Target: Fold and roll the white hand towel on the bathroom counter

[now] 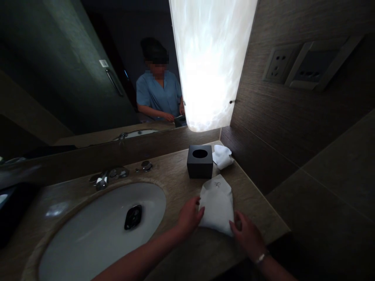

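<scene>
A white cloth pouch [216,207] with a pointed flap and a small dark emblem lies on the stone counter [178,183]. My left hand [190,214] is at its left edge, thumb and fingers curled onto the cloth. At the lower right edge, my right hand [248,233] has its fingers bent against the pouch. Just behind the pouch stands a black tissue box [200,166] with an oval opening in its top. A crumpled white tissue or cloth [222,157] rests to the right of that box, by the wall.
On the left is a white oval sink [96,242] with a black soap dish-like object [133,217] inside. A chrome faucet [109,175] and a round knob [147,166] stand behind it. The mirror [123,23] and bright lamp [213,66] are above; sockets [278,64] are on the right wall.
</scene>
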Available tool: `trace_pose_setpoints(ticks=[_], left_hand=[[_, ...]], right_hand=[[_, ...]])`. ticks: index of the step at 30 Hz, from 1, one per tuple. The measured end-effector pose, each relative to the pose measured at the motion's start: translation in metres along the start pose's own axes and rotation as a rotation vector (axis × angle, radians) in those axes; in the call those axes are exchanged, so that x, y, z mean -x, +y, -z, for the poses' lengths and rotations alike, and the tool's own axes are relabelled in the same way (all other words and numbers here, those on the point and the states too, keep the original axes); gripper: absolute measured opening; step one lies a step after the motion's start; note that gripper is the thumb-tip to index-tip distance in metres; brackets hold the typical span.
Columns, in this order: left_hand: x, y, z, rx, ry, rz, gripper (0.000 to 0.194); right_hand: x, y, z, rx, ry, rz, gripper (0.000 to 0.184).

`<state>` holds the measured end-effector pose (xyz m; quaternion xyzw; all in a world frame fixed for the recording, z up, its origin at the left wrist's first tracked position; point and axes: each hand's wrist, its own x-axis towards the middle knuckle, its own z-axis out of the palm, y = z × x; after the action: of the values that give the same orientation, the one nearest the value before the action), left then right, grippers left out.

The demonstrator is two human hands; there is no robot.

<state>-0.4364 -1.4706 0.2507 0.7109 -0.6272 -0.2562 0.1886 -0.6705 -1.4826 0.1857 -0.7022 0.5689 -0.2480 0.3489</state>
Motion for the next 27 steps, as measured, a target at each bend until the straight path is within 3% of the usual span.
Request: trace_pose_setpoints(ticks=[2, 3, 4, 6, 9, 11, 13, 16, 18, 20, 23, 25, 27], left_hand=[[0.013, -0.011, -0.008, -0.23, -0.039, -0.394, 0.047], [0.015, -0.017, -0.012, -0.333, -0.105, -0.544, 0.043], [0.014, -0.021, -0.016, -0.388, -0.166, -0.609, 0.041], [-0.001, -0.024, -0.019, -0.352, -0.177, -0.492, 0.036], [-0.036, -0.01, -0.013, -0.238, -0.107, -0.237, 0.032], [-0.056, 0.005, -0.008, -0.243, -0.084, -0.168, 0.03], [-0.066, 0.019, -0.006, -0.264, -0.067, -0.144, 0.027], [-0.065, 0.03, -0.012, -0.332, -0.015, -0.162, 0.023], [-0.058, 0.027, -0.02, -0.394, -0.005, -0.24, 0.024], [-0.053, 0.018, -0.029, -0.468, -0.048, -0.392, 0.032], [-0.06, 0.01, -0.038, -0.539, -0.074, -0.522, 0.045], [-0.077, 0.019, -0.037, -0.545, -0.049, -0.428, 0.044], [-0.1, 0.037, -0.033, -0.547, -0.039, -0.289, 0.037]], right_hand=[[0.013, 0.003, -0.01, 0.274, 0.163, 0.37, 0.05], [0.015, 0.006, -0.015, 0.385, 0.188, 0.497, 0.052], [0.012, 0.008, -0.018, 0.445, 0.173, 0.551, 0.053], [-0.005, 0.008, -0.016, 0.428, 0.12, 0.464, 0.044], [-0.041, -0.001, 0.002, 0.179, -0.036, 0.066, 0.037], [-0.057, -0.012, 0.013, 0.102, -0.072, -0.121, 0.043], [-0.058, -0.018, 0.013, 0.251, 0.012, -0.014, 0.04], [-0.043, -0.015, -0.006, 0.581, 0.149, 0.417, 0.043], [-0.037, -0.008, -0.019, 0.669, 0.172, 0.571, 0.04], [-0.045, -0.007, -0.02, 0.642, 0.146, 0.548, 0.039], [-0.078, -0.019, 0.005, 0.519, -0.064, 0.366, 0.035], [-0.103, -0.032, 0.026, 0.484, -0.208, 0.22, 0.036], [-0.121, -0.041, 0.037, 0.502, -0.247, 0.115, 0.038]])
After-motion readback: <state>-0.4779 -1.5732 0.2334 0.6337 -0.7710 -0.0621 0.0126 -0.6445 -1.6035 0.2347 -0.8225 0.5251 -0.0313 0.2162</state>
